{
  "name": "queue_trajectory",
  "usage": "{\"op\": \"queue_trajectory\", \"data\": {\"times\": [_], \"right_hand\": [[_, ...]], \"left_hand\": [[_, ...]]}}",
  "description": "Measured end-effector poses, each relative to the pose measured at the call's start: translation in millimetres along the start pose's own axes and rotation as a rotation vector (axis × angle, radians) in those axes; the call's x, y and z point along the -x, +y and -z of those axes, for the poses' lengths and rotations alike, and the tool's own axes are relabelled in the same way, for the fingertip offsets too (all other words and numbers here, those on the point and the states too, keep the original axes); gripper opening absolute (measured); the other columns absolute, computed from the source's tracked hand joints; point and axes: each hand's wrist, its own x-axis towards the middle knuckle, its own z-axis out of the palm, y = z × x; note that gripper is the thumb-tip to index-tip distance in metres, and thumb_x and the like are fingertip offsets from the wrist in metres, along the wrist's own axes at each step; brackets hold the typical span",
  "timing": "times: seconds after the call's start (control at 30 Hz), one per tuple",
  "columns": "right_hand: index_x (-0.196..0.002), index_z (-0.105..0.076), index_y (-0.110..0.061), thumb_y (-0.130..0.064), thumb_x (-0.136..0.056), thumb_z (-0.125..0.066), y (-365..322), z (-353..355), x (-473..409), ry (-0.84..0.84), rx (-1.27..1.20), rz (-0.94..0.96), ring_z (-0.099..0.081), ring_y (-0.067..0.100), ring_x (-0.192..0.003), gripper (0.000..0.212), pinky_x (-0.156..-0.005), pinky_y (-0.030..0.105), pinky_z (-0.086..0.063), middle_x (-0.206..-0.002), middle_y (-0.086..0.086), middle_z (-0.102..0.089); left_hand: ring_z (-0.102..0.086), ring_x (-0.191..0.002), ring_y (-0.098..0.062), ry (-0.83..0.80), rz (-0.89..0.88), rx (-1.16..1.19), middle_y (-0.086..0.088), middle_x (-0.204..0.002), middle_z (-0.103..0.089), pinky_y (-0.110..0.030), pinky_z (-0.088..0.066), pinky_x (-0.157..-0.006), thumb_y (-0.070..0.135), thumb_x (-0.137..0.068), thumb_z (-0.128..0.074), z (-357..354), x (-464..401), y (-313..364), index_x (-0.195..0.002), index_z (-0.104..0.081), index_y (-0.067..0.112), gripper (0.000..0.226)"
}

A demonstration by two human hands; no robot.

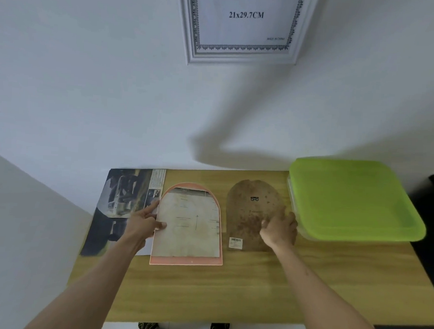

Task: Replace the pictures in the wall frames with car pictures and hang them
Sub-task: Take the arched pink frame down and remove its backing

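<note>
Backing board [252, 214] lies flat just right of arched pink frame [189, 225], long axis away from person. Right hand [280, 229] grips its right edge; left hand [145, 219] pinches paper at frame's left edge.

Both bare forearms reached forward, well apart. The left hand [145, 219] had its index finger stretched out and thumb pointing right, while the right hand [280, 229] sat palm-down, fingers curled.
</note>
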Motion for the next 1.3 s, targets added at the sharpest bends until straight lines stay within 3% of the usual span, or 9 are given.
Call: {"op": "queue_trajectory", "data": {"times": [0.13,0.3,0.47,0.57,0.73,0.87,0.97,1.13,1.3], "right_hand": [[-0.158,-0.005,-0.033,-0.054,-0.097,-0.047,-5.1,-19.7,6.6,-0.122,0.159,0.147,0.003,0.038,-0.151,0.076,-0.121,0.051,-0.011,-0.164,0.014,0.008],[-0.158,-0.007,-0.034,-0.056,-0.097,-0.045,3.6,-16.5,-2.8,-0.153,0.182,0.147,0.004,0.036,-0.152,0.075,-0.122,0.051,-0.012,-0.164,0.013,0.007],[-0.153,-0.028,-0.022,-0.047,-0.099,-0.048,-8.4,-5.8,6.4,0.005,0.181,0.264,-0.033,0.031,-0.142,0.063,-0.115,0.042,-0.030,-0.152,0.015,-0.035],[-0.146,-0.046,-0.017,-0.033,-0.102,-0.051,-34.4,-7.8,25.5,-0.106,-0.055,0.369,-0.067,0.017,-0.101,0.047,-0.088,0.029,-0.054,-0.121,0.005,-0.067],[-0.151,-0.037,-0.009,-0.017,-0.101,-0.053,-73.7,-24.7,47.6,-0.335,-0.169,0.307,-0.067,0.019,-0.097,0.054,-0.077,0.029,-0.056,-0.140,0.011,-0.055],[-0.147,-0.040,-0.010,-0.005,-0.097,-0.050,-90.9,-35.1,56.5,-0.344,-0.188,0.278,-0.065,0.018,-0.091,0.051,-0.071,0.027,-0.055,-0.130,0.008,-0.061],[-0.153,-0.030,-0.018,-0.007,-0.096,-0.051,-98.1,-50.2,58.5,-0.308,-0.094,0.283,-0.062,0.024,-0.108,0.062,-0.085,0.038,-0.057,-0.136,0.008,-0.055],[-0.156,-0.013,-0.011,-0.031,-0.103,-0.042,-114.0,-63.6,69.4,-0.238,0.213,0.257,-0.049,0.033,-0.120,0.064,-0.092,0.038,-0.047,-0.135,0.021,-0.040],[-0.158,-0.004,-0.008,-0.038,-0.103,-0.042,-118.9,-80.4,74.4,-0.237,0.154,0.185,-0.029,0.038,-0.136,0.073,-0.110,0.042,-0.038,-0.144,0.024,-0.023]], "left_hand": [[-0.063,-0.103,-0.033,-0.015,0.011,-0.022,-0.011,-0.103,-0.070,-0.055,-0.051,-0.094,-0.024,-0.071,-0.066,-8.2,-1.4,2.4,-0.142,-0.049,0.020,0.084],[-0.062,-0.099,-0.029,-0.019,0.015,-0.033,-0.007,-0.102,-0.068,-0.048,-0.054,-0.084,-0.022,-0.074,-0.065,-13.0,2.8,7.6,-0.143,-0.047,0.019,0.082],[-0.062,-0.099,-0.029,-0.014,0.021,-0.010,-0.005,-0.101,-0.067,-0.040,-0.055,-0.073,-0.023,-0.075,-0.063,-12.1,7.6,10.8,-0.142,-0.048,0.018,0.080],[-0.063,-0.099,-0.028,-0.012,0.025,-0.001,-0.006,-0.102,-0.068,-0.044,-0.057,-0.080,-0.023,-0.075,-0.064,-7.5,5.2,8.7,-0.143,-0.048,0.019,0.081],[-0.062,-0.088,-0.020,0.011,-0.005,-0.006,-0.009,-0.103,-0.067,-0.031,-0.053,-0.071,-0.022,-0.079,-0.062,-5.1,-2.6,3.1,-0.144,-0.045,0.017,0.078],[-0.062,-0.096,-0.023,0.052,-0.137,-0.327,-0.006,-0.110,-0.066,-0.033,-0.053,-0.078,-0.011,-0.080,-0.065,-8.0,-5.8,-6.1,-0.141,-0.051,0.018,0.069],[-0.060,-0.103,-0.026,0.098,-0.271,-0.606,-0.005,-0.114,-0.062,-0.032,-0.052,-0.082,-0.004,-0.080,-0.065,-5.7,-10.3,-14.7,-0.135,-0.055,0.015,0.059],[-0.048,-0.124,-0.029,0.014,-0.309,-0.851,-0.012,-0.142,-0.038,-0.038,-0.048,-0.100,0.024,-0.088,-0.069,-9.7,-13.5,-32.5,-0.150,-0.028,0.013,0.075],[-0.029,-0.135,-0.026,-0.011,-0.334,-1.000,-0.007,-0.150,-0.024,-0.038,-0.040,-0.104,0.042,-0.082,-0.073,-12.9,-16.0,-46.6,-0.147,-0.024,0.005,0.089]]}}
